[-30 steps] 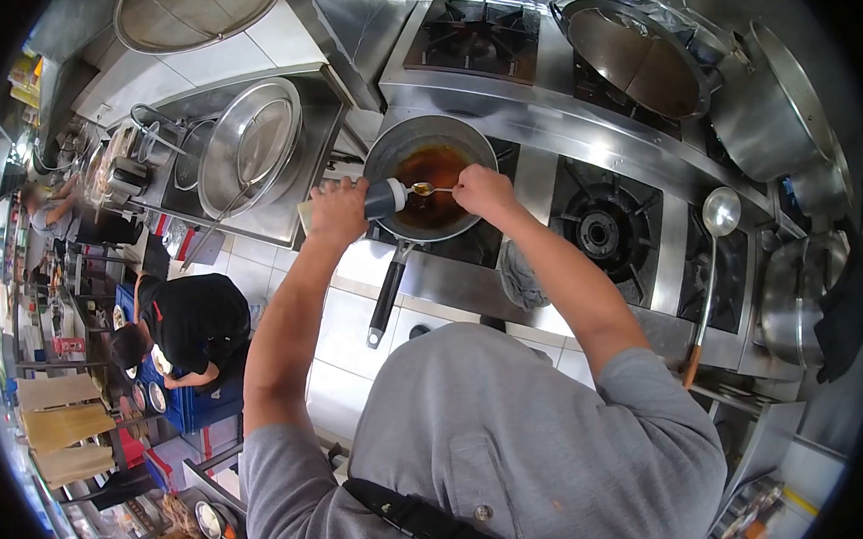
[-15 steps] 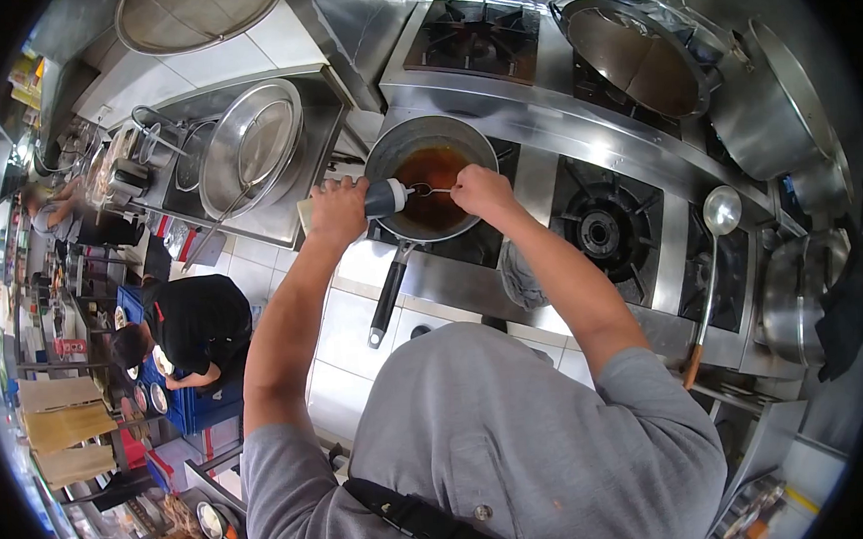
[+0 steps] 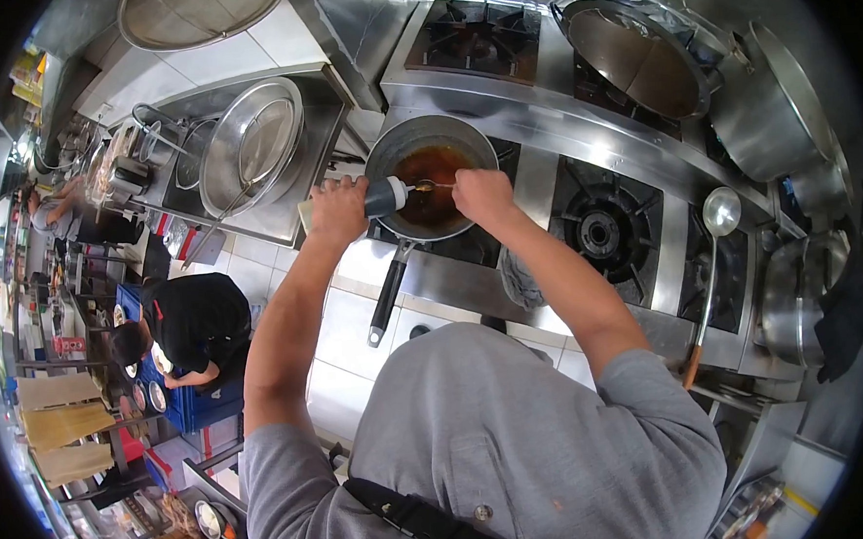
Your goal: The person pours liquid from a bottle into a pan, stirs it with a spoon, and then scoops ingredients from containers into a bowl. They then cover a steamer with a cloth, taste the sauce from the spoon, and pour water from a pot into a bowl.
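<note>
My left hand is wrapped round a squeeze bottle, dark with a white cap. The bottle lies tilted on its side, its nozzle pointing right over the frying pan. In my right hand is a small spoon, pinched by its handle, with the bowl close to the nozzle. Something amber or brown shows in the spoon bowl. Beneath it, reddish-brown liquid covers part of the pan's bottom. The pan rests on a burner, its black handle reaching towards me.
A burner and a grey cloth are right of the pan. A long-handled ladle lies farther right. Behind stands a wok. To the left are a metal bowl with a strainer and a person in black.
The spoon bowl looked pale and see-through like a ring before and now shows amber-brown content. My right hand has shifted slightly; the left hand and bottle stay nearly still.
</note>
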Available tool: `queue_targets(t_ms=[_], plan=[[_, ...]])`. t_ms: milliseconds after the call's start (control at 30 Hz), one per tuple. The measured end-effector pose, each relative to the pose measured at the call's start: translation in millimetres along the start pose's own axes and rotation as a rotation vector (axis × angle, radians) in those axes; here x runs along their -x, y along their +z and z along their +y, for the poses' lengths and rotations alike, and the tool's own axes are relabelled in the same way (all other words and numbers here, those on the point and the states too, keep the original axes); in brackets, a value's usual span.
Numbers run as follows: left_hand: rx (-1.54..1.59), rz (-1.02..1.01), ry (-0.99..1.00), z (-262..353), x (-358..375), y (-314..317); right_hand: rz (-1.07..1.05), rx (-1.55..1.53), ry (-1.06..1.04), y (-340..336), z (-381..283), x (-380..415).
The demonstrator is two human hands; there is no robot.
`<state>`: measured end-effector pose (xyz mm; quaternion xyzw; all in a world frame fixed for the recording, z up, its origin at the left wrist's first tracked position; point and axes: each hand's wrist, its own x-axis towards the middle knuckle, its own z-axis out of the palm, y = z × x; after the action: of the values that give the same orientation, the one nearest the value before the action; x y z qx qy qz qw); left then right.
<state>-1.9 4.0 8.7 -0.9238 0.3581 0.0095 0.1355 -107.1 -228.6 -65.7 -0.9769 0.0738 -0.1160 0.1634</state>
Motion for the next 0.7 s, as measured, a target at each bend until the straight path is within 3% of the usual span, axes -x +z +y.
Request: queue_targets(t_ms=[67,500,667,700], plan=[[-0.001,-0.018,-0.012,1,0,-1,-0.137,-0.083,0.221,-1,0,-3],[0.079,-0.009,0.002,-6,3,10,-0.153,-0.161,0.207,-9,1,2],[0.581,0.079,-0.050,-24,11,31,-0.081,0.086,0.074,-12,6,12],[0.659,0.015,-0.106,-19,19,10,-0.080,0.101,0.083,-14,5,16]])
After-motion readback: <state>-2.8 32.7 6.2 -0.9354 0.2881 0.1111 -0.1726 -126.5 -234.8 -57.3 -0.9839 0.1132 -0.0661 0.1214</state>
